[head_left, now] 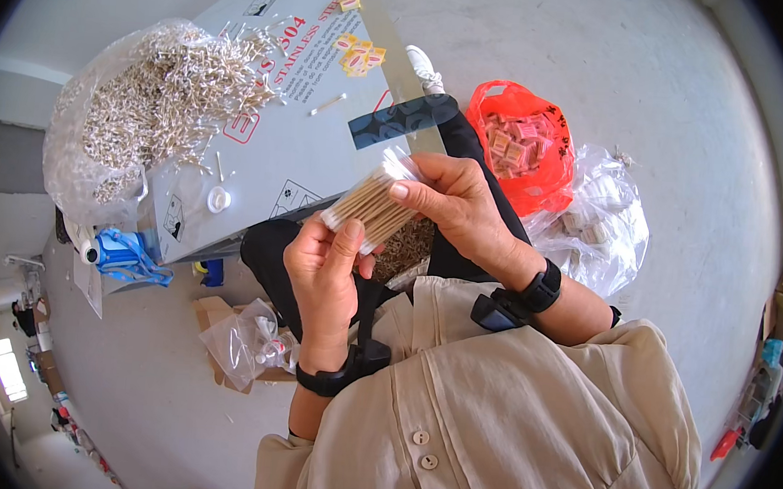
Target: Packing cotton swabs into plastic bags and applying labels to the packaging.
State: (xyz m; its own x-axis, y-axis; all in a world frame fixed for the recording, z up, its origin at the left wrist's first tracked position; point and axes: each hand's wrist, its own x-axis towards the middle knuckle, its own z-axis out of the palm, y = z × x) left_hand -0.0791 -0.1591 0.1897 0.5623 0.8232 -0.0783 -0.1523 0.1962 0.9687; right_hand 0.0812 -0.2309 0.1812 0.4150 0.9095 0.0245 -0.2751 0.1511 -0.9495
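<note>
Over my lap, a bundle of cotton swabs (372,204) with brown sticks and white tips is held between both hands, tilted up to the right. It looks to be inside a thin clear wrapper. My left hand (323,267) grips the lower left end with thumb and fingers. At the upper right end, my right hand (464,204) pinches the bundle, thumb on top. A large heap of loose cotton swabs (178,90) spills from a clear bag (65,159) on the table (259,179) at the left. More brown sticks (405,250) show below my hands, partly hidden.
On the table lie yellow labels (358,58), a dark patterned strip (393,125), a lone swab (329,104) and a small white round container (218,199). A red bag (557,189) of pink packets and a clear bag (626,240) stand right. A cardboard box (211,313) sits lower left.
</note>
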